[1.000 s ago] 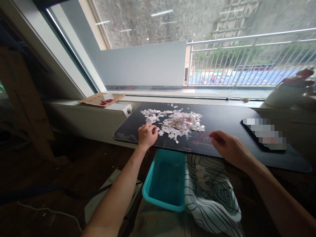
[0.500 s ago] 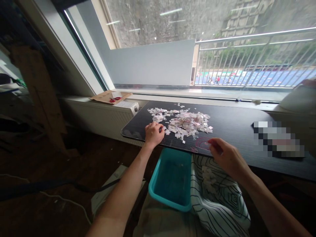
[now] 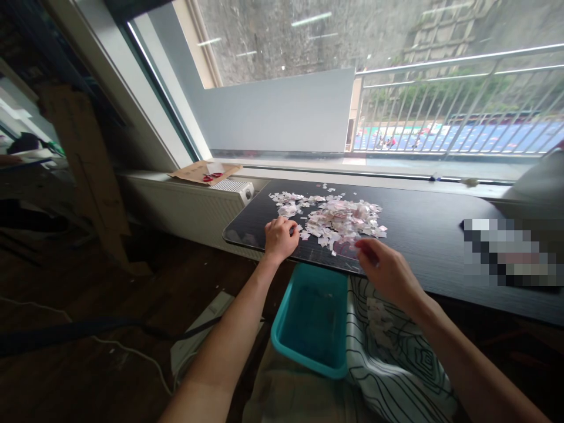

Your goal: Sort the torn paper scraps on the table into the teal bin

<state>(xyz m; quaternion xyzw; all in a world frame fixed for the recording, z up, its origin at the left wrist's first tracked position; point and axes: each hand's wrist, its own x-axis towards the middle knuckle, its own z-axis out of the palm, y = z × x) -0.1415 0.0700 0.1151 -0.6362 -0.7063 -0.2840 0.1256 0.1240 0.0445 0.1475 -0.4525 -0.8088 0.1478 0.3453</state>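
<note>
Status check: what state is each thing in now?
paper scraps: loose heap on the table
left hand: curled shut, resting on the table
right hand: touching the heap's near edge, hold unclear
teal bin: upright, open, nearly empty
patterned cloth: draped, few scraps on it

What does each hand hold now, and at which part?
Cannot tell: left hand is curled beside the paper scraps; right hand touches their near edge, any grasp hidden.

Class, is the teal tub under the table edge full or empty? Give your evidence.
Almost empty: the teal tub shows its bare bottom, with only a few pale flecks inside.
</note>
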